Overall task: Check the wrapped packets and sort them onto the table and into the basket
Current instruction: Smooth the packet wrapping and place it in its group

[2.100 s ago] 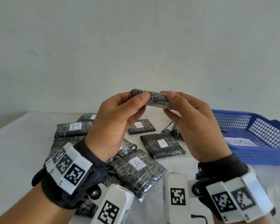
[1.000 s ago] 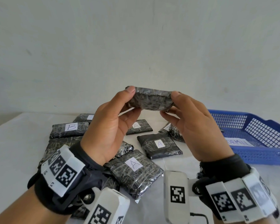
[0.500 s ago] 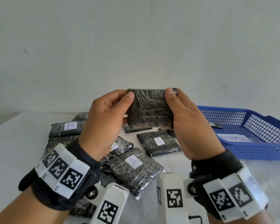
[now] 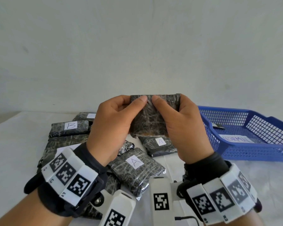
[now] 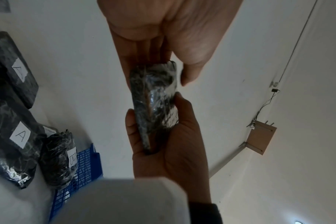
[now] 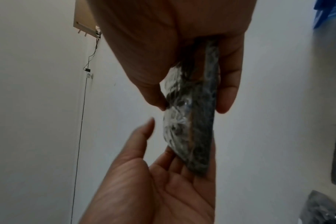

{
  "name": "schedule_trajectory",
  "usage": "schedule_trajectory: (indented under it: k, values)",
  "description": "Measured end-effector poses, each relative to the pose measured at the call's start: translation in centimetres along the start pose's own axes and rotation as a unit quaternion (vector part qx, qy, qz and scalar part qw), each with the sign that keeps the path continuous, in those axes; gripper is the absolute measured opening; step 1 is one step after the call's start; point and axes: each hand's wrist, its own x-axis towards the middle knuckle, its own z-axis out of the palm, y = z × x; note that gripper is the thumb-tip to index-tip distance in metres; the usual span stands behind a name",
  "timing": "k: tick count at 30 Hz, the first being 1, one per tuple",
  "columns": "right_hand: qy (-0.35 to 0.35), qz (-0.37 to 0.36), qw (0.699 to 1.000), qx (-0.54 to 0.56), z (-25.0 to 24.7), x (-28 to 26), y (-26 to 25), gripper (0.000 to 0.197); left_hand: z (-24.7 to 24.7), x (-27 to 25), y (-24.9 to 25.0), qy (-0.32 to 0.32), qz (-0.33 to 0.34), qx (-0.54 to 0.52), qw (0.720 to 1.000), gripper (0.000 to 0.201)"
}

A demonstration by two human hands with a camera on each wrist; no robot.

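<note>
— Where is the checked packet [image 4: 151, 117] sitting?
— It is standing upright above the table [image 4: 15, 144], dark and film-wrapped, its blank face showing.
— And the others?
— They are lying labelled beside the blue basket [image 4: 245, 144].

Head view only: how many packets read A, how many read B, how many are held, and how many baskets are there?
A packets: 2, the near A packet and the far A packet
B packet: 1
held packet, no label showing: 1
blue basket: 1
Total: 5
The other packets' labels are hidden or unreadable.
</note>
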Motion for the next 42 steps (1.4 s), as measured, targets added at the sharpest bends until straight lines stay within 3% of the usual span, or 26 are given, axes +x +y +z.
schedule_trajectory:
  k: [4,11,14,21,26,31,40,42]
  values:
    - [-0.018,0.008,1.0,-0.017,0.0,-0.2,-0.6,0.056,-0.1,0.1,0.1,-0.001,0.002,-0.002,1.0,0.008]
    - [-0.077,0.094,0.991,0.048,-2.1,0.4,-0.8,0.045,-0.8,0.5,0.4,0.0,-0.027,-0.015,1.0,0.011]
    - [-0.07,0.111,0.989,0.065,-2.6,0.5,-1.0,0.046,-1.0,0.6,0.4,-0.022,-0.04,0.003,0.999,0.008]
    - [-0.029,0.062,0.997,0.027,-2.4,1.0,-0.4,0.043,-0.7,0.4,0.3,-0.03,-0.014,0.04,0.999,0.012]
    - [-0.023,0.032,0.998,-0.042,-1.4,0.7,-0.1,0.029,-0.6,0.3,0.1,-0.043,0.003,0.081,0.996,0.023]
    - [-0.019,0.033,0.998,-0.057,-1.2,0.4,-0.3,0.033,-0.7,0.2,0.0,-0.062,-0.006,0.066,0.996,0.022]
    - [-0.058,0.054,0.996,0.038,-2.1,1.0,0.0,0.019,-0.9,0.6,0.1,-0.062,-0.033,0.006,0.998,0.024]
    - [-0.079,0.063,0.991,0.084,-2.5,1.1,-0.1,0.026,-1.1,0.7,0.3,-0.061,-0.037,-0.007,0.997,0.025]
